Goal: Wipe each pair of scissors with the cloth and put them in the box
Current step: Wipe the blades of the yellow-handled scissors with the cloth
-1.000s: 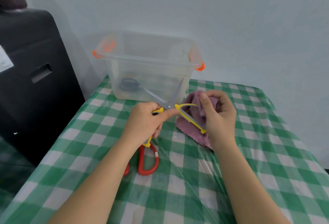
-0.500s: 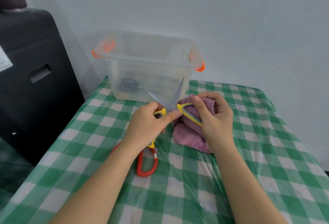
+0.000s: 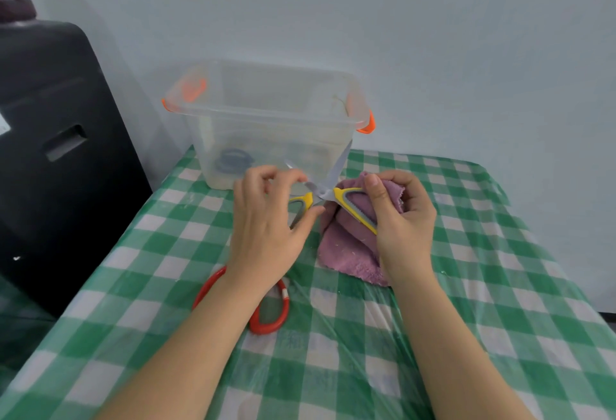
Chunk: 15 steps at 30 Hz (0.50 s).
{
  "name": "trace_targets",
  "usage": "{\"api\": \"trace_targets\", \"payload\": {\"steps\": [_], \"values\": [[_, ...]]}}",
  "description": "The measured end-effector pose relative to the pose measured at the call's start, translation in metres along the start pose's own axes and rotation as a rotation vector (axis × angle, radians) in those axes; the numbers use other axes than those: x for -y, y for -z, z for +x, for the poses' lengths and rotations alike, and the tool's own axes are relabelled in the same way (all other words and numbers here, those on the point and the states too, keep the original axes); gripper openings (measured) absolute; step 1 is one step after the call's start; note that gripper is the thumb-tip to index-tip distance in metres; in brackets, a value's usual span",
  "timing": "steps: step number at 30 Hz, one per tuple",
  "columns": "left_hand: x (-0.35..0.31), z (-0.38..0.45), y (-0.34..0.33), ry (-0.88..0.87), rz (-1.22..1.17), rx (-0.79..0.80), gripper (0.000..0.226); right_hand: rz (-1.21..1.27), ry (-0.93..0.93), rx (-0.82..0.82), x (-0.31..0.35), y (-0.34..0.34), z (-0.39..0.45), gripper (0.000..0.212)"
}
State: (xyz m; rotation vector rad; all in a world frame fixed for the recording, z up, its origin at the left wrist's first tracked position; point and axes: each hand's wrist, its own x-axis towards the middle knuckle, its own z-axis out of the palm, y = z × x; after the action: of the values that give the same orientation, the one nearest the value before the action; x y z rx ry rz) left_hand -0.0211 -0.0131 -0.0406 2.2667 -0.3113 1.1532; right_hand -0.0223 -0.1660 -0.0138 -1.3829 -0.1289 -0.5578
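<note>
Nearest, in front of the box (image 3: 266, 126), red scissors (image 3: 266, 316) are left unwiped, while the yellow scissors (image 3: 328, 194), now spread wider than before, are gripped by the left hand (image 3: 266, 219) and right hand (image 3: 400, 216), the latter also clutching the cloth (image 3: 353, 253); wiping is judged underway.

My counter (image 3: 450, 336) wears a green-and-white checked cloth under clear plastic. A black case (image 3: 60, 153) stands to my left, and a pale wall (image 3: 433, 36) rises behind.
</note>
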Motion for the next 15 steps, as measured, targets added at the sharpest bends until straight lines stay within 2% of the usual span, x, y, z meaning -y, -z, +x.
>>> {"api": "trace_targets", "payload": {"steps": [5, 15], "values": [[-0.0003, -0.0003, -0.0025, -0.161, 0.12, 0.02, 0.019, -0.03, -0.01, -0.012, -0.0023, -0.0009, -0.0012, 0.009], [0.0038, 0.0042, 0.0028, -0.198, 0.163, -0.01, 0.013, 0.07, -0.133, 0.035, -0.0059, 0.0004, 0.0007, 0.007]]}}
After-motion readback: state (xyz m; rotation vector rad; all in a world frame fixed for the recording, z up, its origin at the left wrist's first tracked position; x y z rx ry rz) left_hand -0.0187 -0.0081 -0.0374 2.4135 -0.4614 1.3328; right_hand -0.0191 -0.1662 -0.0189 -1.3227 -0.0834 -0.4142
